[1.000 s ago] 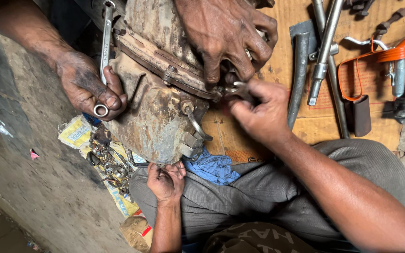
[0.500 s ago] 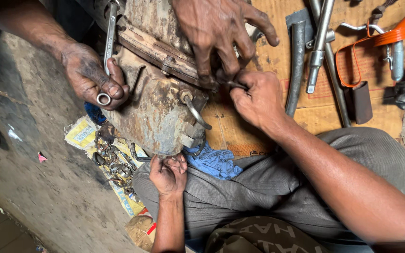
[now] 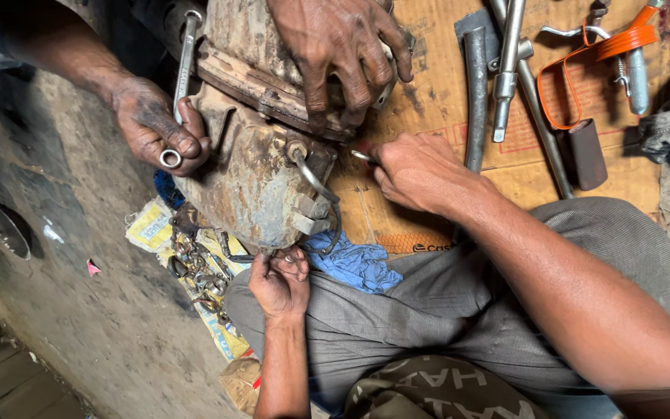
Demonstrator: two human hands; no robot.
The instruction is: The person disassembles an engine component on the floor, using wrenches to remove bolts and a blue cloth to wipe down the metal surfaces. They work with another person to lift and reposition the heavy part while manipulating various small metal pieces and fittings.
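I am looking down at a rusty, grease-caked metal housing that is standing on the ground at the left edge of a sheet of cardboard, just beyond my knees. My left hand is pressing up against the housing's near bottom corner, its fingers curled and pinching at something small there; I cannot tell what. My right hand is working at the housing's right flank, its fingers clenched around a thin metal tool whose tip is pointing at the seam under the flange. A bent wire hook is hanging from a fitting on the housing's face, just left of that tool.

Another person's hand is spreading over the top of the housing from the far side, and that person's other hand is gripping a ring spanner against the housing's left edge.

A blue rag is lying on my grey trouser leg, just under the housing. To the left, a heap of small metal parts is sitting on yellow paper on the concrete floor. On the far right of the cardboard, long steel bars and an orange-handled tool are lying side by side.
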